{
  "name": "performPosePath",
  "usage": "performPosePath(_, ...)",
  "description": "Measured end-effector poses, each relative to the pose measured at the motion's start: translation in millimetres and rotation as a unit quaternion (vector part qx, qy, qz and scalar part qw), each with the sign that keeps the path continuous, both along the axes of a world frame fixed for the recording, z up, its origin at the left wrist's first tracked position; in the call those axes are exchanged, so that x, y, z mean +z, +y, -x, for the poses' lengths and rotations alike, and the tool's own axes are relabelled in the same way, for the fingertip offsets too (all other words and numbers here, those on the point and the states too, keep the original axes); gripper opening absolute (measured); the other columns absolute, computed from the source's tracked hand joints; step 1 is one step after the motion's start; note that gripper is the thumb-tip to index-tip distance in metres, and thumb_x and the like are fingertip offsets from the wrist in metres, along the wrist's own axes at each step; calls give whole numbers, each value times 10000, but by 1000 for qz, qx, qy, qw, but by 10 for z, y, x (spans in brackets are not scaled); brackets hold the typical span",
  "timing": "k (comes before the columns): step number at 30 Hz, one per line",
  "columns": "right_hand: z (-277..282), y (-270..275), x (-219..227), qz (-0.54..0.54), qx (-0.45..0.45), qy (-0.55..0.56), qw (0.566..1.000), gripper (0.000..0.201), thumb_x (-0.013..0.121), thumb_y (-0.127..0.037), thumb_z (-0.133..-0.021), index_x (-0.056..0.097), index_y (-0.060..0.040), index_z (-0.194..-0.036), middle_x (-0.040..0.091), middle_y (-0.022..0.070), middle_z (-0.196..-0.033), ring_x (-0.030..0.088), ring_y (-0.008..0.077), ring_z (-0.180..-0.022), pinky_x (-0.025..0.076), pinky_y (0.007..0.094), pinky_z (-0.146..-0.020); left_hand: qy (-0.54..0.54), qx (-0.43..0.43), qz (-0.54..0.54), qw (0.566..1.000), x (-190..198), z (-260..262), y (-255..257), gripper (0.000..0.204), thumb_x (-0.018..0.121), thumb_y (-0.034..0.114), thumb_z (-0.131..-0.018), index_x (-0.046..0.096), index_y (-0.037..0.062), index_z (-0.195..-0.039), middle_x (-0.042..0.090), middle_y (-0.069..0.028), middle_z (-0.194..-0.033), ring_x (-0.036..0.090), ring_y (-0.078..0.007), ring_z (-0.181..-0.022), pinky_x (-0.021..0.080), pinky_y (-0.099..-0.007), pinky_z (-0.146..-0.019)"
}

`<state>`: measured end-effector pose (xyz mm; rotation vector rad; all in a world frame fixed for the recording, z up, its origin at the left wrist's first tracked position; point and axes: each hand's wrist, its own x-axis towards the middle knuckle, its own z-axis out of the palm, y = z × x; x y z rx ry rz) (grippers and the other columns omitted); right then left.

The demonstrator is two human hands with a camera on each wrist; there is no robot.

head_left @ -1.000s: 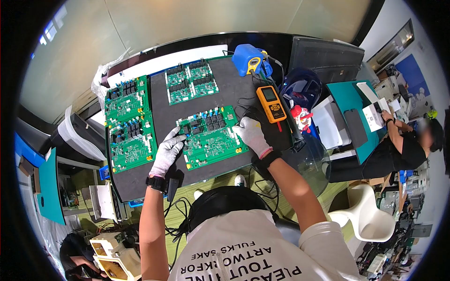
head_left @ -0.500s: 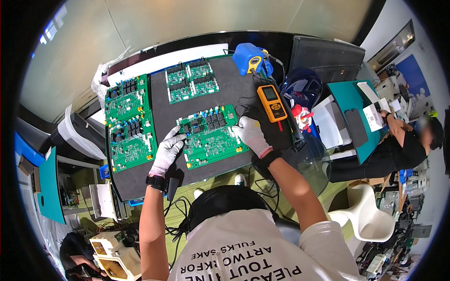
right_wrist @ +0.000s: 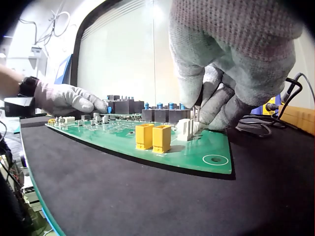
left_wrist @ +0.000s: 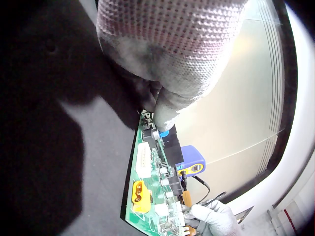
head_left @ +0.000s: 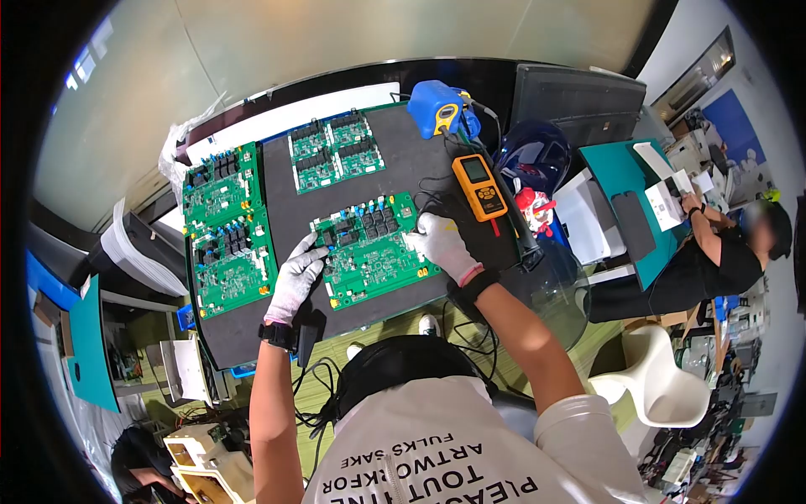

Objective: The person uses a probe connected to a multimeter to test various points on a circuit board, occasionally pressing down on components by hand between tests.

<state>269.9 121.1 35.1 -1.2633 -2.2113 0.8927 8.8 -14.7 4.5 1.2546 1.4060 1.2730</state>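
Observation:
A large green circuit board [head_left: 374, 267] with black relays, blue parts and yellow connectors lies flat on the dark mat [head_left: 277, 332]. My gloved left hand [head_left: 295, 281] rests its fingertips on the board's left edge, beside the relays. At the right edge, my gloved right hand [head_left: 445, 244] pinches a thin metal tool like tweezers [right_wrist: 196, 114]. Its narrow prongs point down beside the white connectors [right_wrist: 185, 130], behind the yellow connectors [right_wrist: 161, 138] in the right wrist view. Most of the tool is hidden in the fingers.
Two similar boards [head_left: 225, 265] lie at the left, and a panel of smaller boards [head_left: 336, 151] lies at the back. An orange handheld meter [head_left: 480, 186] and a blue soldering station [head_left: 435, 109] stand right. Another person [head_left: 722, 252] sits at the far right.
The head view has shifted slightly, so the whole table appears moved a little left. Both hands keep their places at the board's two edges.

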Motion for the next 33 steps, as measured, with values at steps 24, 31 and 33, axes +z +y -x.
performPosePath(24,-51,43,41,31,-38,-55,997,320,660,-278,-703,568,21,-771,587,206,-788,572,356,-784,446,403,-666,50,10,-7,999,-2,12,25,242,539,-29,-813,617,13,-1038,393,-115,-1318,447,-184,-1127,349,-248,-919)
performPosePath(31,-30,34,6,20,-33,-67,997,331,655,-284,-711,565,28,-775,583,213,-783,570,361,-786,443,407,-664,-6,5,1,1000,-44,18,36,243,541,-22,-811,611,3,-1042,387,-118,-1322,444,-189,-1130,348,-255,-926)
performPosePath(33,-32,33,-15,13,-32,-62,998,327,656,-280,-710,565,28,-773,584,212,-779,570,362,-781,443,406,-661,0,4,0,1000,-25,12,33,245,540,-23,-810,609,-1,-1044,387,-118,-1322,444,-189,-1130,349,-256,-925)
